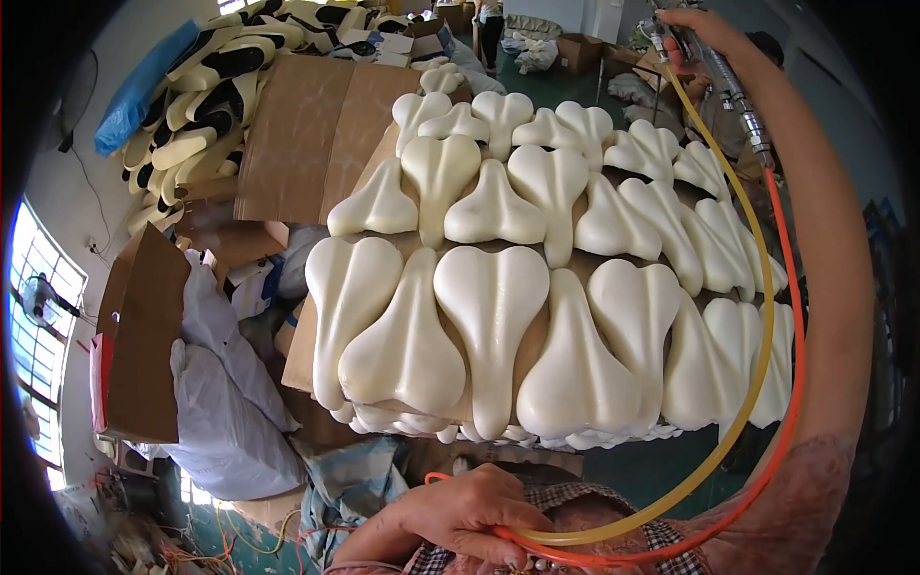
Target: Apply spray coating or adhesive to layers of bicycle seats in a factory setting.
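Observation:
Rows of cream-white foam bicycle saddle pads (492, 287) lie on cardboard in front of me, with wide and narrow ends alternating. Some in the nearest row look glossy. My right hand (704, 27) is raised at the far right, closed around a metal spray gun (730, 88); the gun's front end is partly out of sight at the top. A yellow hose (764, 345) and an orange hose (800, 326) curve down from the gun toward my body. Low in front of me, my left hand (470, 513) is closed around both hoses.
More foam pads show beneath the cardboard layer. At left stand a brown cardboard box (144, 335) and white plastic sacks (225, 412). Behind them is a flat cardboard sheet (326, 144) beside a pile of black-and-cream saddle pieces (206, 105). Another person (490, 29) stands far back.

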Available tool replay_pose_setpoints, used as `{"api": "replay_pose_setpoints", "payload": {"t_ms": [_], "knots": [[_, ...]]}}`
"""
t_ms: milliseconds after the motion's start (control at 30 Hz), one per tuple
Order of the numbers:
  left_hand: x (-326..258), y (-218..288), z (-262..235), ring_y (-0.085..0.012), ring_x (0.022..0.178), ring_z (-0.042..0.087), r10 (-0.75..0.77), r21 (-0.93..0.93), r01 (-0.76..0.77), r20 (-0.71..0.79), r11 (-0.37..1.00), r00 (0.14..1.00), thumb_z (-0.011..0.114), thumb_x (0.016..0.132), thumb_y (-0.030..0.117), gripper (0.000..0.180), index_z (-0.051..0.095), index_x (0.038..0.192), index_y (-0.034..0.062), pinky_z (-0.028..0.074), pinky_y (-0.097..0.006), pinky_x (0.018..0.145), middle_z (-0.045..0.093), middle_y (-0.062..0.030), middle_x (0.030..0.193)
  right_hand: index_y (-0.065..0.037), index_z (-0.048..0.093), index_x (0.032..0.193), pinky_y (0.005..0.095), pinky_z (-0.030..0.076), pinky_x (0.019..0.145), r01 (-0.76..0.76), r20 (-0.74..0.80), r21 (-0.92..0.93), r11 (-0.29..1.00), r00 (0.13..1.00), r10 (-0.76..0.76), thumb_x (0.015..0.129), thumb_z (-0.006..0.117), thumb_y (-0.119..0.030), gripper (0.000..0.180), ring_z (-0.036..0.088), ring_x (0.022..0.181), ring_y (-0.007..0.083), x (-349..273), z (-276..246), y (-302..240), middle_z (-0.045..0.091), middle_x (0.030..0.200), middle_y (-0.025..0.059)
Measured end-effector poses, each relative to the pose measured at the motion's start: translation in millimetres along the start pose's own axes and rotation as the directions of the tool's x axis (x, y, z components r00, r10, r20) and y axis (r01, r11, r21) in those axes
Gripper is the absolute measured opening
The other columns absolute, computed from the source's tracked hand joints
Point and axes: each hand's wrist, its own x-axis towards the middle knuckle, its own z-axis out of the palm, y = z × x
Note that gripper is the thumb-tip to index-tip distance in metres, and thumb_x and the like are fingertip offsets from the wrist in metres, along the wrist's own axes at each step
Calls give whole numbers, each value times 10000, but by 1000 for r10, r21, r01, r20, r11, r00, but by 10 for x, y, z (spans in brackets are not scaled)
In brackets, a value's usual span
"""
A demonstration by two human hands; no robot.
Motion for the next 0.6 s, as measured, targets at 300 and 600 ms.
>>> {"api": "replay_pose_setpoints", "payload": {"t_ms": [300, 600], "knots": [[122, -63, 145, -310, 605, 547, -99, 28, 100, -8, 995, 995, 584, 835, 334, 351, 604, 953, 3, 413, -374, 553, 566, -113, 659, -50, 576, 700, 241, 431, 443, 103, 257, -204, 973, 965, -48, 818, 563, -403, 372, 545, 488, 129, -348, -22, -49, 571, 599, 38], [265, -132, 263, -306, 614, 563, -122, 73, 117, 68, 991, 990, 593, 832, 315, 346, 600, 966, -4, 416, -377, 554, 582, -122, 680, 22, 600, 754, 292, 495, 488, -95, 244, 151, 984, 968, 56, 845, 574, -222, 261, 587, 534, 188, -897, 297, -400, 598, 653, 108]]}}
